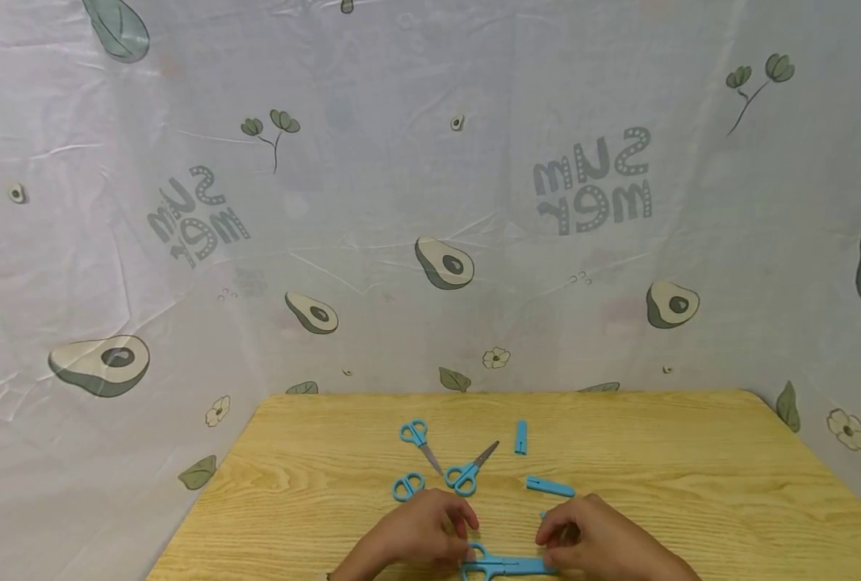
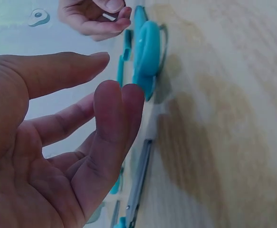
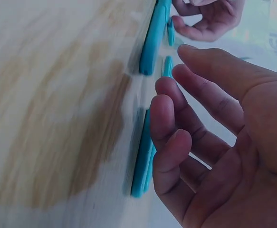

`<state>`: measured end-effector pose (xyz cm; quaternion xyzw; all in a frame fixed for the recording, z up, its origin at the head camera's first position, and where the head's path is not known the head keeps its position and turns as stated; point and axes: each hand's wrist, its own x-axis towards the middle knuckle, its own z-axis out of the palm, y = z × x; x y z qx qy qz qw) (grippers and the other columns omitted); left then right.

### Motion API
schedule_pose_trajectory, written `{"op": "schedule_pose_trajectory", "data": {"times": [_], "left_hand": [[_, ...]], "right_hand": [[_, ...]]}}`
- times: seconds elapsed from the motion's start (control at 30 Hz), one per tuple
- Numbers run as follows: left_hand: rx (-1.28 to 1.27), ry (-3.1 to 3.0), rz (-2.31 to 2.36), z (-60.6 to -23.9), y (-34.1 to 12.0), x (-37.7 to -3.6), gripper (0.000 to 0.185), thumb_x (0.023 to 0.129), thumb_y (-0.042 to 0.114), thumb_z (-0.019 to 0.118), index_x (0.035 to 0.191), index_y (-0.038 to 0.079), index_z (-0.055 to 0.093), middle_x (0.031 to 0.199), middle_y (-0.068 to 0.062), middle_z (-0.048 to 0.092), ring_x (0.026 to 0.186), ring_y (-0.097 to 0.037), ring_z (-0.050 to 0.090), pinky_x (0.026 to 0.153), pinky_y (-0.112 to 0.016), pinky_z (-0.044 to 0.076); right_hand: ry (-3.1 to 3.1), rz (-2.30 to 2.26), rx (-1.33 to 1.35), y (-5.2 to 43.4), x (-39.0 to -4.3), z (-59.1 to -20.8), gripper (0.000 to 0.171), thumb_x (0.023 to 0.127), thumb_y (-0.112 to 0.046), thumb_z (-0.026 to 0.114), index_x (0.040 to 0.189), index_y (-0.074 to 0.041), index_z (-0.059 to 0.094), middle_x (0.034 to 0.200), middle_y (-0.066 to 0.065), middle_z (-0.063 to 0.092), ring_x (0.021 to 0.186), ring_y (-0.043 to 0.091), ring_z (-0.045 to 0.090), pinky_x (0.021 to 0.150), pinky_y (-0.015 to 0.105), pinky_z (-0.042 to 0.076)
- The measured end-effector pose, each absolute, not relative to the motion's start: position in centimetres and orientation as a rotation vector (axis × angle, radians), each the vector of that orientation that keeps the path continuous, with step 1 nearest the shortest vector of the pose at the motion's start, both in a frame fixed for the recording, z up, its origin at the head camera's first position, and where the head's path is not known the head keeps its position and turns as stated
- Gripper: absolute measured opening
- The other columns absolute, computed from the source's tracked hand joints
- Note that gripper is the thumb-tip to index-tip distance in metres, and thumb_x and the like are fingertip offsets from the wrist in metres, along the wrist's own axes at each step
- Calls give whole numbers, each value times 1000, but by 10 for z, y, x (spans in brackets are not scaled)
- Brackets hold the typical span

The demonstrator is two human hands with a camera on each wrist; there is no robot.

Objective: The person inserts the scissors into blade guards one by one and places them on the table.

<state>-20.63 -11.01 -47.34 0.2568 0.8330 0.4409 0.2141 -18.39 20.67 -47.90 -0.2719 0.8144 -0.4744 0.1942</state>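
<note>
Both hands sit at the near edge of the bench (image 1: 314,452), left hand (image 1: 419,537) and right hand (image 1: 597,541), with a capped pair of blue scissors (image 1: 506,565) lying flat between them. Neither hand is gripping anything: in the wrist views the fingers of both are loosely bent and apart from the plastic, so I'd call them released, hovering just beside it.

Taking those capped scissors as the landmark: their long axis runs left to right across the person, finger loops toward the left hand, sheathed tip toward the right hand. Each hand is about equally near its own end.

Beyond the capped scissors, farther up the bench, lie two bare scissors, one (image 1: 420,440) to the far left and one (image 1: 470,470) closer in. A blue loop handle (image 1: 407,486) pokes out just beyond the left hand. Smallest bits: a loose cap (image 1: 549,486) beyond the right hand, and another cap (image 1: 520,436) farther back still.
</note>
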Motion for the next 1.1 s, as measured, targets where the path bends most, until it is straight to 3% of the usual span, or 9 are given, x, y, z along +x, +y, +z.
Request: {"op": "schedule_pose_trajectory", "data": {"times": [0.13,0.33,0.57,0.73,1.1], "left_hand": [[666,2245,1282,-466,-115,-207,20,92,6,83,110,4,76,89,7,70,58,-7,66,54,-21,58],[690,2223,1318,-463,-125,-214,21,93,7,81,113,2,76,94,2,70,66,-12,69,55,-23,59],[718,2354,1295,-466,-144,-221,21,91,12,85,109,6,77,93,5,72,75,-5,67,68,-20,56],[728,2387,1297,-464,-161,-225,22,92,10,84,111,2,75,97,-2,74,79,-8,68,73,-19,57],[696,2421,1322,-462,-195,-228,22,94,9,84,111,0,74,100,-7,75,84,-13,71,74,-20,58]], "right_hand": [[2327,-1306,-740,218,-184,-477,10,97,-15,80,106,-11,82,97,-4,78,81,1,65,69,21,55],[2364,-1295,-704,237,-184,-476,11,100,-16,78,108,-11,81,100,-3,77,80,1,65,67,23,55],[2407,-1287,-641,254,-186,-473,13,101,-18,76,110,-9,79,103,3,77,80,3,65,68,23,56],[2439,-1274,-615,263,-187,-475,15,102,-18,75,110,-7,79,103,4,76,80,2,65,68,23,56],[2479,-1249,-584,276,-187,-478,18,102,-18,75,113,-4,78,103,4,76,79,0,64,68,23,56]]}}
